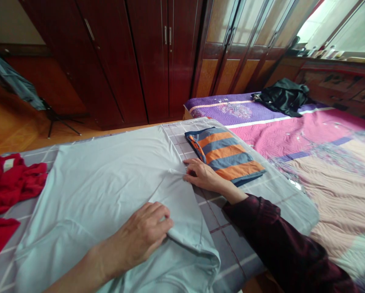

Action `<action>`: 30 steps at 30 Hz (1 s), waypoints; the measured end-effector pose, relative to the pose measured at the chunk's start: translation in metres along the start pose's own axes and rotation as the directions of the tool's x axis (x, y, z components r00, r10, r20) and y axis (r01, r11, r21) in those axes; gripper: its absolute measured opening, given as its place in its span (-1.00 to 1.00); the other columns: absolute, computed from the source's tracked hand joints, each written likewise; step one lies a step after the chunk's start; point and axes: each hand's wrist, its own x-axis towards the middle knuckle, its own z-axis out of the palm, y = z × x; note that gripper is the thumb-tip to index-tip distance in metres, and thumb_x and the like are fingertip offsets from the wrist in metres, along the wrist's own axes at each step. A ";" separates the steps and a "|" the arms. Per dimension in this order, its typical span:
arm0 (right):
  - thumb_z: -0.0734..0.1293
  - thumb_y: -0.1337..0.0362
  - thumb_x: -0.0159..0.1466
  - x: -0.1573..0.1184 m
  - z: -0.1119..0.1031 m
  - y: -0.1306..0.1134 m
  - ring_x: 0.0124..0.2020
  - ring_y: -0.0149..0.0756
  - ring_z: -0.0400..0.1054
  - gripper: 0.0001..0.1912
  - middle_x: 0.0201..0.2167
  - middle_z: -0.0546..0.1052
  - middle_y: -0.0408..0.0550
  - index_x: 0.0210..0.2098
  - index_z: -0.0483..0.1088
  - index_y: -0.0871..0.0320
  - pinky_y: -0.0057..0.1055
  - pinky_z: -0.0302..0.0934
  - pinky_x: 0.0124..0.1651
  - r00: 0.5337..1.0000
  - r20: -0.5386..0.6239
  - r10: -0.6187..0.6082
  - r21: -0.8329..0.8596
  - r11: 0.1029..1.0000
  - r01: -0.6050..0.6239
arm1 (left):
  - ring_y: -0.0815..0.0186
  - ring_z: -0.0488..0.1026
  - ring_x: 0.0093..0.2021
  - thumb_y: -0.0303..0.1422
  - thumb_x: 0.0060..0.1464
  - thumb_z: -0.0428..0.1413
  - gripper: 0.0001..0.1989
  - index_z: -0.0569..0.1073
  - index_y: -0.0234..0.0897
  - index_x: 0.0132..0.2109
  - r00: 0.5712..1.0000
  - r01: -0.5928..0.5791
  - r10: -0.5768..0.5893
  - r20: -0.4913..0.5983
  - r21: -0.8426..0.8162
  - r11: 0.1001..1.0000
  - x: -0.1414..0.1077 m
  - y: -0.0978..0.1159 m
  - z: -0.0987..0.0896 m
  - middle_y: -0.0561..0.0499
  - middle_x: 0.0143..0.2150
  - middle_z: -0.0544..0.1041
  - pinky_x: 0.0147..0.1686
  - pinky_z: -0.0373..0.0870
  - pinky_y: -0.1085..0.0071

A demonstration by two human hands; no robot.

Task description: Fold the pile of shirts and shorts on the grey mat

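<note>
A pale blue shirt (109,183) lies spread across a grey checked padded surface, with creases and a loose fold toward its near right part. My left hand (144,230) rests over the middle of the shirt, fingers curled in and closed on the cloth; the fingertips are partly hidden. At the right edge of the shirt, my right hand (202,175) pinches the fabric, and small creases run from its fingertips. Just beyond that hand sits a folded orange and grey striped garment (228,152).
Red clothing (14,183) lies at the left. The grey checked cover (225,240) adjoins a bed with a purple, pink and beige quilt (261,134), where a black garment (283,97) lies. Dark red wardrobes (146,61) stand behind, and a black tripod stand (56,116) is at the left.
</note>
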 end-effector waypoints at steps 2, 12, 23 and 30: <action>0.37 0.29 0.19 -0.001 0.000 -0.002 0.06 -0.11 0.30 -0.88 -0.06 0.45 0.17 -0.42 0.36 0.17 -0.20 0.21 0.06 1.000 -0.013 0.001 -0.011 1.000 -0.001 | 0.26 0.32 -0.22 -0.62 0.06 0.01 -0.83 0.34 -0.24 -0.32 0.997 -0.001 0.000 0.081 0.006 1.000 0.001 0.000 0.003 0.05 -0.28 0.41 -0.16 0.23 0.32; 0.33 0.23 0.24 -0.002 0.001 -0.005 0.08 -0.06 0.27 -0.80 -0.03 0.43 0.20 -0.19 0.39 0.21 -0.14 0.23 0.06 0.991 -0.068 -0.113 -0.178 0.979 0.100 | 0.36 0.40 -0.35 -0.47 0.20 0.01 -0.85 0.41 -0.25 -0.34 0.996 0.032 -0.021 0.082 -0.137 0.990 0.002 -0.002 -0.005 0.09 -0.40 0.43 -0.31 0.27 0.43; 0.28 0.01 0.27 -0.007 0.013 -0.018 0.33 0.14 -0.15 -0.26 0.30 0.05 0.37 0.28 0.06 0.31 0.09 -0.07 0.26 0.981 0.122 -0.150 -0.320 0.930 0.182 | 0.20 0.37 -0.10 -0.41 0.12 0.15 -0.87 0.42 -0.26 -0.15 0.988 0.135 -0.119 -0.095 0.194 0.972 0.004 -0.028 0.009 -0.03 -0.13 0.45 -0.08 0.31 0.23; 0.34 0.12 0.23 -0.023 -0.001 -0.055 0.33 0.19 -0.14 -0.32 0.31 0.04 0.37 0.24 0.15 0.31 0.15 -0.04 0.24 0.954 0.128 -0.271 -0.256 0.920 0.295 | 0.25 0.37 -0.10 -0.37 0.15 0.14 -0.90 0.42 -0.27 -0.18 0.986 0.143 -0.158 0.053 0.222 0.965 -0.015 -0.016 -0.028 -0.01 -0.15 0.44 -0.07 0.28 0.31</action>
